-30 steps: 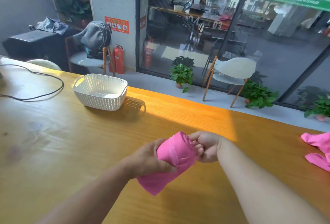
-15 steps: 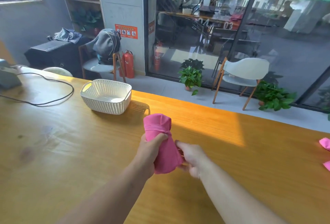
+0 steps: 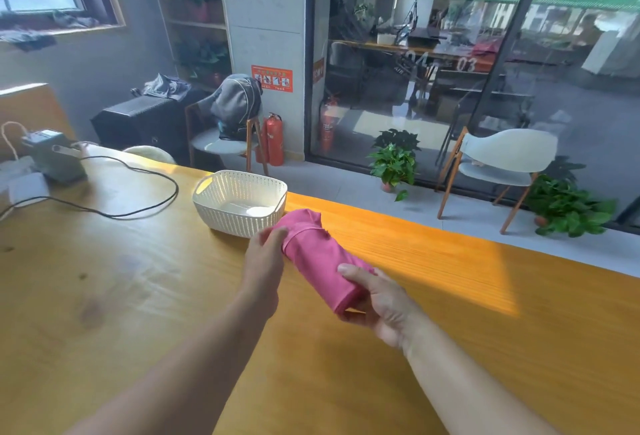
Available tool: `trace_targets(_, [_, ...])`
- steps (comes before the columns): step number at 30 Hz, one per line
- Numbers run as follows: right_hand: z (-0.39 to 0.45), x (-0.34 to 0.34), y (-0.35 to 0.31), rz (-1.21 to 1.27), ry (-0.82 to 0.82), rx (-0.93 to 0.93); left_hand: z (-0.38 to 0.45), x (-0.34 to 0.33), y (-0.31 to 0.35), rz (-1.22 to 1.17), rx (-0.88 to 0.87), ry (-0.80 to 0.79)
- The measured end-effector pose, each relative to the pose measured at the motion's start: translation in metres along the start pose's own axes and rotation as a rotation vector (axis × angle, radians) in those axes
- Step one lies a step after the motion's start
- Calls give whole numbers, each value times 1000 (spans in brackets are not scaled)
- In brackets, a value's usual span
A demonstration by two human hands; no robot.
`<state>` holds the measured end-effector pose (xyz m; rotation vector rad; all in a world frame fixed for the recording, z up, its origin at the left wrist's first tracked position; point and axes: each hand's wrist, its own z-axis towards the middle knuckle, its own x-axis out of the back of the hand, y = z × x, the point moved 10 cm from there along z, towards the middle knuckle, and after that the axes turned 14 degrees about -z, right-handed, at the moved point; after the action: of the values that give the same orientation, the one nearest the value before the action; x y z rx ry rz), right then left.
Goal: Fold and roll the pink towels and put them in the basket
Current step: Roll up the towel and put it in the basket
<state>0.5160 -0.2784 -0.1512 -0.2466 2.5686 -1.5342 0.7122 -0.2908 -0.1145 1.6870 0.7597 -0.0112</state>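
The rolled pink towel (image 3: 317,256) is held above the wooden table (image 3: 104,296), lying on a slant with its far end just beside the near right corner of the white perforated basket (image 3: 221,216). Half a second ago the roll stood nearly upright in front of the basket; now it has tipped over and its upper end has come closer to the basket's rim.

The right hand (image 3: 379,299) grips the near end of the roll, thumb laid over the top and fingers curled beneath; earlier it was only pinching the lower edge from the side. The left hand (image 3: 266,258) has let go of its wrap around the middle and now touches the far end with its fingers bent against the cloth; whether they close round it cannot be told from this angle.

The basket holds no towel. Left of it, a black cable (image 3: 138,207) loops across the table toward a grey device (image 3: 55,155) at the far left, which has come further into view than before. Beyond the table stand a pale chair (image 3: 502,161), potted plants (image 3: 393,161) and a red fire extinguisher (image 3: 274,140).
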Motion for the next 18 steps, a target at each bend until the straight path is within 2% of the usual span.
trace_targets(5, [40, -27, -30, -17, 147, -9, 51, 23, 42, 170, -107, -47])
trace_targets(11, [86, -67, -93, -28, 538, 130, 117, 54, 91, 306, -256, -39])
trace_targets(13, [102, -87, -112, -92, 564, 160, 141, 66, 109, 352, -290, 11])
trace_targets(18, [147, -129, -155, -221, 498, 196, 209, 75, 141, 555, -272, 57])
